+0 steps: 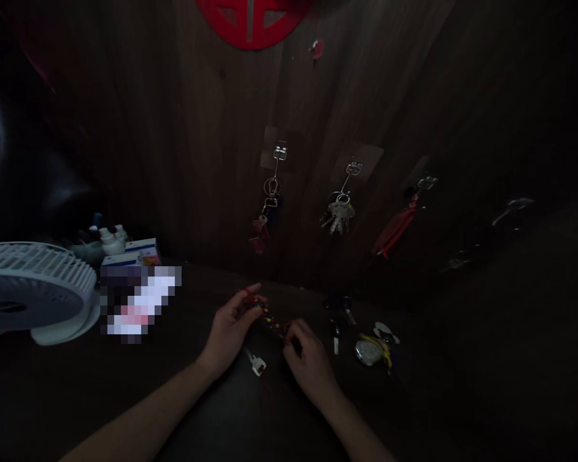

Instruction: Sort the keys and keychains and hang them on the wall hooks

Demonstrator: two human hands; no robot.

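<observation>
A multicoloured braided or beaded cord (270, 319) stretches between my two hands, low over the dark tabletop. My left hand (228, 330) pinches its upper left end, where some red string shows at the fingertips. At the lower right end, the fingers of my right hand (308, 356) are curled closed on the cord. What exactly sits inside those fingers is too dark to make out. A key (257, 364) with a pale head lies on the table between my forearms, just below the cord.
Right of my hands lie a dark-headed key (349, 310), another key (336, 337) and a round silver item (367, 352) with a yellow strap. Keys (339, 215), a keychain (271, 204) and a red cord (395, 232) hang from wall hooks. A white fan (72, 269) and boxes (142, 247) stand left.
</observation>
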